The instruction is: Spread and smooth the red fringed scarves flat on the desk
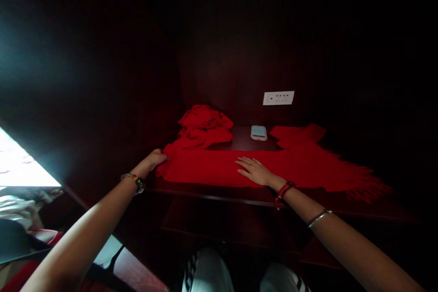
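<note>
A long red fringed scarf (308, 164) lies spread across a dark wooden table (239, 194). My right hand (255, 169) rests flat on its middle, fingers stretched out and apart. My left hand (153, 159) is at the scarf's left end, fingers curled over the cloth's edge. A bracelet shows on each wrist.
A crumpled red cloth pile (204, 125) sits behind the scarf at the left. A phone (258, 132) lies face up mid-table, with another folded red cloth (296, 133) to its right. A white wall socket plate (278, 98) is on the dark back wall. Bright window at far left.
</note>
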The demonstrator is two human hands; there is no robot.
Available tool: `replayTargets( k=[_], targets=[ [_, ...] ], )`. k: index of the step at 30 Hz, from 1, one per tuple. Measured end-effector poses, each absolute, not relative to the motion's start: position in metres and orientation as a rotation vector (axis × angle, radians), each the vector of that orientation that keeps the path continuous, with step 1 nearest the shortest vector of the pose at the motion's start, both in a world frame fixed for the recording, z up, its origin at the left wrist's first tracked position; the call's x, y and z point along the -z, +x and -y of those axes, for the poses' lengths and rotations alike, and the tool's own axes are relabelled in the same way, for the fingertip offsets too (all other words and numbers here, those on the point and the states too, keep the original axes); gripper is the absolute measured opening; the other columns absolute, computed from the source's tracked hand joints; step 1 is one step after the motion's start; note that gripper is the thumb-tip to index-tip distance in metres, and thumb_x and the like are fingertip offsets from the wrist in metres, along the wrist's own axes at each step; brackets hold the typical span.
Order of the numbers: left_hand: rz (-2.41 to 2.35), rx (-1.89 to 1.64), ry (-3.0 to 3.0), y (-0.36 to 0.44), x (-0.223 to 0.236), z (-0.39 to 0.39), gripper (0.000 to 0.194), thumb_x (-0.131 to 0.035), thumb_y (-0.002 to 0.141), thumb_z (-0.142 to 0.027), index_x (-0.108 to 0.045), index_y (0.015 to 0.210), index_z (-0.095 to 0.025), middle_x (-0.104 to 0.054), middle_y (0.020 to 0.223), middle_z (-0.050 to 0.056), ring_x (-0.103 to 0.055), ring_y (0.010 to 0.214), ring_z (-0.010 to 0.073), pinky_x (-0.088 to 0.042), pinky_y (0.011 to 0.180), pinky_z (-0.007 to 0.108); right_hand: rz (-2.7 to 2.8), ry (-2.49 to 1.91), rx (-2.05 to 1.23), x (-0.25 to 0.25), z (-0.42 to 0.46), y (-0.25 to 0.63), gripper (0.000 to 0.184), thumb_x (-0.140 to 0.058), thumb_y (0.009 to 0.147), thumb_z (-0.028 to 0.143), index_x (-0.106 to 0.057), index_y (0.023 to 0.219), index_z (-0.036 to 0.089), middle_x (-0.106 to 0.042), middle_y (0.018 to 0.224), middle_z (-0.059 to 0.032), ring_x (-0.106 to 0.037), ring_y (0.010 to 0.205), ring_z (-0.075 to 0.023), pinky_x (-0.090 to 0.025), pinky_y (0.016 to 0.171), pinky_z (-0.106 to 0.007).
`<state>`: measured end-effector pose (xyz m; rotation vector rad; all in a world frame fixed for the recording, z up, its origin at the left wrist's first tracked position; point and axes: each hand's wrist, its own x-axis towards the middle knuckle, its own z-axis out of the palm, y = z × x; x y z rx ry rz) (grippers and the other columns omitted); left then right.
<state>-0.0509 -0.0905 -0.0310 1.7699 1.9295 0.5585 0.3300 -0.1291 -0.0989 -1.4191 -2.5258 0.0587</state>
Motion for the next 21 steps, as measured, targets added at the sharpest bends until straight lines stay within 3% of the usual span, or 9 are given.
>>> replayTargets(
  k=[6, 11, 17, 19, 21],
  targets=[
    [-1.673, -0.586, 1.419, -0.036, 0.001, 0.085, 0.027, -0.057, 0.068, -0.026, -0.055, 0.092, -0.016, -0.065, 0.084, 0.007, -0.061, 0.073, 0.0178, -0.050, 0.060, 0.026, 2.553, -1.417, -0.047, 0.100, 0.127, 0.339, 0.051, -0.022, 0.086, 0.047, -0.033, 0.129, 0.021, -0.032, 0.135, -0.0078, -0.026, 0.123, -0.0202, -0.020, 0.100, -0.042],
    [-1.806, -0.726, 1.314, -0.041, 0.004, 0.081, 0.050, -0.065, 0.057, -0.013, -0.049, 0.104, -0.022, -0.065, 0.086, 0.001, -0.061, 0.069, 0.0141, -0.049, 0.058, 0.022, 2.556, -1.420, -0.047, 0.099, 0.127, 0.345, 0.053, -0.021, 0.086, 0.049, -0.033, 0.129, 0.022, -0.031, 0.135, -0.0076, -0.026, 0.123, -0.0206, -0.021, 0.100, -0.042],
    [-1.663, -0.826, 1.210, -0.049, 0.014, 0.088, 0.021, -0.060, 0.066, -0.025, -0.058, 0.085, -0.017, -0.064, 0.077, 0.002, -0.060, 0.061, 0.0124, -0.048, 0.053, 0.021, 2.558, -1.441, -0.053, 0.100, 0.126, 0.350, 0.054, -0.019, 0.085, 0.050, -0.032, 0.129, 0.022, -0.031, 0.135, -0.0074, -0.026, 0.123, -0.0214, -0.021, 0.099, -0.043],
    [-1.573, -0.779, 1.139, -0.050, 0.018, 0.092, 0.028, -0.060, 0.065, -0.021, -0.056, 0.092, -0.017, -0.064, 0.078, 0.002, -0.060, 0.059, 0.0129, -0.049, 0.053, 0.024, 2.557, -1.434, -0.059, 0.100, 0.125, 0.351, 0.054, -0.019, 0.085, 0.051, -0.033, 0.129, 0.023, -0.032, 0.135, -0.0067, -0.027, 0.123, -0.0213, -0.021, 0.099, -0.043],
    [-1.555, -0.730, 1.120, -0.049, 0.023, 0.096, 0.048, -0.061, 0.062, -0.015, -0.048, 0.108, -0.019, -0.064, 0.082, 0.004, -0.060, 0.060, 0.0147, -0.050, 0.054, 0.027, 2.552, -1.433, -0.064, 0.101, 0.124, 0.352, 0.054, -0.019, 0.085, 0.051, -0.033, 0.129, 0.024, -0.032, 0.135, -0.0062, -0.026, 0.123, -0.0214, -0.022, 0.099, -0.043]
  ],
)
